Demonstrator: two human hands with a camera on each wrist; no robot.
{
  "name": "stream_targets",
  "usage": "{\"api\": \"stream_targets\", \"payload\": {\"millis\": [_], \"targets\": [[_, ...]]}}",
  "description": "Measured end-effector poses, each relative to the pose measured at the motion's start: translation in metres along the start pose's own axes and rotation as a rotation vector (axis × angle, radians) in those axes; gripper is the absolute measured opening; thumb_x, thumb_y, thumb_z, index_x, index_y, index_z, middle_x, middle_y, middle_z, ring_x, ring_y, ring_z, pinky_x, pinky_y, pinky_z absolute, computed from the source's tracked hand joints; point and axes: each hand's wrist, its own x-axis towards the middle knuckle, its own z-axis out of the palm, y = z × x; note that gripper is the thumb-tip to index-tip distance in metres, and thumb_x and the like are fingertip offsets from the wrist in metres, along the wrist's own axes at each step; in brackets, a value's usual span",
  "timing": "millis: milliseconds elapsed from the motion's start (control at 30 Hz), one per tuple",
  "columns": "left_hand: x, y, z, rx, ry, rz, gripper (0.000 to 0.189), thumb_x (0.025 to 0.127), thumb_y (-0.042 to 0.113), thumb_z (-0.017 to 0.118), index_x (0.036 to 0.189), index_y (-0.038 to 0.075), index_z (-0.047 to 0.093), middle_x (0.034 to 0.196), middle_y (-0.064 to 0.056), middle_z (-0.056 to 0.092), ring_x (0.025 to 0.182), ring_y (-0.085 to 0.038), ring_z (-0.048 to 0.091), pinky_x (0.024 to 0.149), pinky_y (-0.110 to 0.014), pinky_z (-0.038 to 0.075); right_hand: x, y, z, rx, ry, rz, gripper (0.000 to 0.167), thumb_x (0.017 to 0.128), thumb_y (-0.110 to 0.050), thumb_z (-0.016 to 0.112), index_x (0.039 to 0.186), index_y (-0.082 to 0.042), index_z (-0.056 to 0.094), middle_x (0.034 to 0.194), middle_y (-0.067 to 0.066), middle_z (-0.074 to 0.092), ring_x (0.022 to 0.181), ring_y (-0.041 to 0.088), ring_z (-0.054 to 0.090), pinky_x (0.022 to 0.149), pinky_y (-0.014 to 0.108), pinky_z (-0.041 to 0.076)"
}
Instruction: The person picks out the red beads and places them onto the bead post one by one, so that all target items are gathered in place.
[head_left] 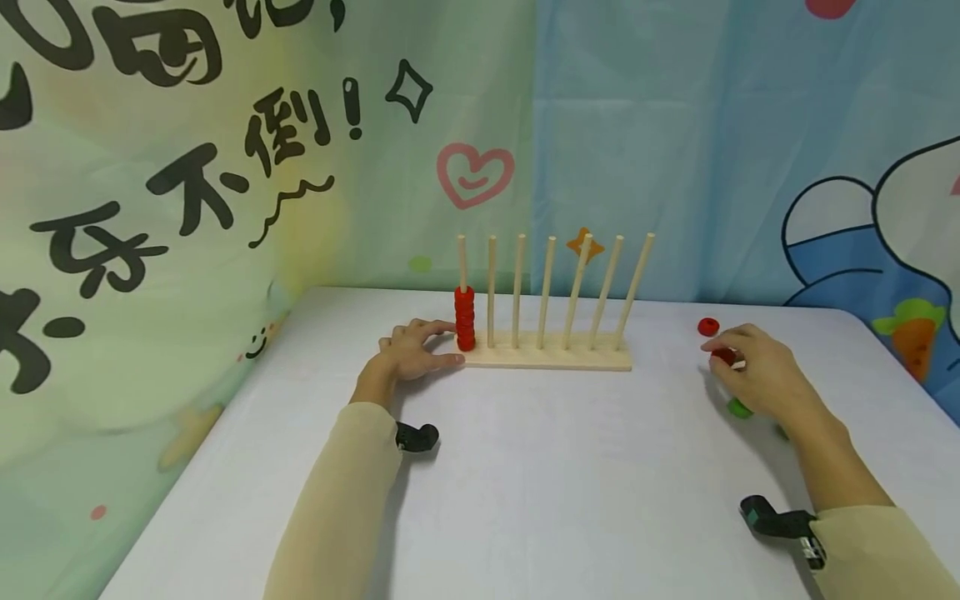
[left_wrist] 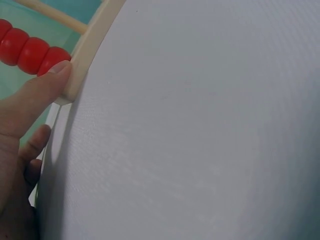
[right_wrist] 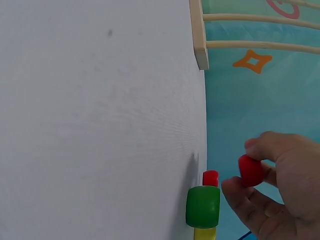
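A wooden peg rack (head_left: 551, 359) stands on the table, with a stack of red beads (head_left: 465, 320) on its leftmost peg. At the rack's left end, my left hand (head_left: 411, 348) holds the base, thumb at the front and index finger behind the stack. In the left wrist view the thumb (left_wrist: 59, 75) lies on the base beside the lowest bead. Off to the right, my right hand (head_left: 767, 373) pinches one red bead (right_wrist: 251, 171) between thumb and fingers, above the table. The other pegs carry no beads.
Near the right hand lie another red bead (head_left: 708, 327) and a green bead (head_left: 739, 408). A yellow bead (right_wrist: 205, 234) shows below the green one in the right wrist view. A printed curtain (head_left: 630, 150) hangs behind the white table (head_left: 570, 483).
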Motion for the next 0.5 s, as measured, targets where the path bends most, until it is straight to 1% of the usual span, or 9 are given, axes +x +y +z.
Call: {"api": "stream_targets", "payload": {"millis": [100, 167, 233, 300, 367, 433, 500], "targets": [[-0.0001, -0.0002, -0.0005, 0.007, -0.002, -0.001, 0.071, 0.08, 0.069, 0.065, 0.144, 0.044, 0.044, 0.15, -0.003, 0.037, 0.134, -0.034, 0.028, 0.098, -0.052, 0.026, -0.0013, 0.0009, 0.0006, 0.005, 0.033, -0.033, 0.017, 0.091, -0.006, 0.061, 0.106, -0.005, 0.069, 0.113, 0.019, 0.057, 0.085, 0.031, 0.054, 0.07, 0.045, 0.046], [0.0002, -0.0006, -0.0004, 0.008, -0.002, -0.001, 0.071, 0.08, 0.069, 0.065, 0.144, 0.044, 0.044, 0.151, -0.004, 0.037, 0.134, -0.034, 0.028, 0.098, -0.052, 0.026, -0.0021, 0.0003, 0.0011, 0.002, 0.049, -0.038, 0.014, 0.092, -0.007, 0.063, 0.104, -0.006, 0.069, 0.109, 0.016, 0.06, 0.083, 0.027, 0.053, 0.068, 0.04, 0.045], [0.0001, -0.0005, -0.0001, 0.008, -0.002, -0.003, 0.071, 0.081, 0.068, 0.065, 0.144, 0.044, 0.044, 0.151, -0.004, 0.036, 0.135, -0.034, 0.028, 0.098, -0.053, 0.026, -0.0031, -0.0013, 0.0006, 0.006, 0.056, -0.024, 0.011, 0.092, -0.009, 0.066, 0.103, -0.007, 0.07, 0.105, 0.014, 0.062, 0.083, 0.027, 0.054, 0.067, 0.036, 0.045], [0.0001, -0.0004, 0.0003, 0.008, 0.0, -0.003, 0.071, 0.081, 0.068, 0.065, 0.144, 0.044, 0.044, 0.15, -0.004, 0.037, 0.135, -0.034, 0.028, 0.099, -0.053, 0.026, -0.0039, -0.0032, -0.0005, 0.016, 0.049, 0.0, 0.015, 0.091, -0.013, 0.071, 0.104, -0.007, 0.07, 0.104, 0.013, 0.063, 0.084, 0.029, 0.058, 0.067, 0.035, 0.048], [-0.0001, 0.0, 0.0006, 0.005, 0.001, -0.004, 0.071, 0.081, 0.067, 0.065, 0.144, 0.044, 0.045, 0.15, -0.003, 0.037, 0.135, -0.034, 0.028, 0.099, -0.053, 0.026, -0.0046, -0.0051, -0.0019, 0.03, 0.035, 0.019, 0.022, 0.088, -0.015, 0.075, 0.108, -0.006, 0.07, 0.106, 0.015, 0.063, 0.086, 0.033, 0.062, 0.068, 0.039, 0.052], [-0.0002, 0.0003, 0.0006, 0.002, 0.001, -0.004, 0.071, 0.081, 0.067, 0.065, 0.144, 0.044, 0.045, 0.15, -0.003, 0.037, 0.135, -0.034, 0.028, 0.099, -0.053, 0.026, -0.0053, -0.0062, -0.0033, 0.051, 0.018, 0.018, 0.029, 0.086, -0.011, 0.076, 0.113, -0.005, 0.068, 0.11, 0.017, 0.061, 0.089, 0.037, 0.064, 0.071, 0.046, 0.055], [-0.0003, 0.0008, 0.0002, 0.001, 0.003, -0.003, 0.071, 0.081, 0.067, 0.065, 0.144, 0.043, 0.045, 0.15, -0.004, 0.037, 0.135, -0.034, 0.028, 0.098, -0.053, 0.026, -0.006, -0.0068, -0.0044, 0.064, 0.005, 0.001, 0.034, 0.085, -0.005, 0.074, 0.118, -0.004, 0.066, 0.113, 0.018, 0.06, 0.09, 0.037, 0.065, 0.074, 0.051, 0.055]]}}
